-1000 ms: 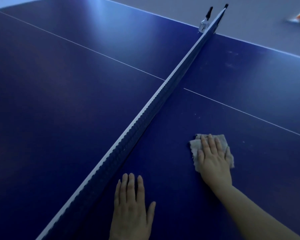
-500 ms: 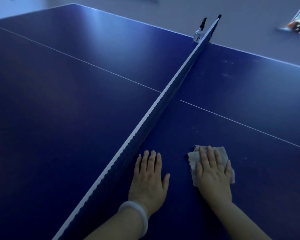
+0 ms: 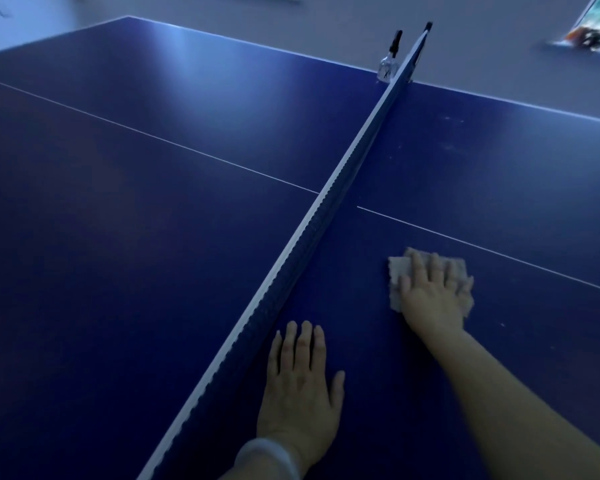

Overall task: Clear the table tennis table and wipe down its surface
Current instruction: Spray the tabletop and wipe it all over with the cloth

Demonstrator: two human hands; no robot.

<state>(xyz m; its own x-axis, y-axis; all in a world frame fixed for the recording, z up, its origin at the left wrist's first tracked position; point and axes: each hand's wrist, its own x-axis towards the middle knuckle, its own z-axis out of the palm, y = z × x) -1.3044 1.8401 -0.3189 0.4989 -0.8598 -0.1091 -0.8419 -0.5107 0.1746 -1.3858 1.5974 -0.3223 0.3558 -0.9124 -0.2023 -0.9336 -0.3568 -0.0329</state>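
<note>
The dark blue table tennis table [image 3: 125, 258] fills the view, split by its net [image 3: 329, 206] running from the near edge to the far edge. My right hand [image 3: 433, 292] lies flat with straight fingers on a folded grey cloth [image 3: 395, 275], pressing it onto the surface right of the net, just short of the white centre line. My left hand [image 3: 300, 386] rests palm down with straight fingers on the table, close to the net, and holds nothing.
A small clear spray bottle [image 3: 388, 62] with a black top stands at the far edge beside the net post [image 3: 425, 32]. Faint pale smudges [image 3: 447, 133] mark the far right half. A colourful item [image 3: 589, 38] lies on the grey floor beyond.
My right hand has slid the cloth forward, away from me, toward the centre line. My left hand stays flat beside the net.
</note>
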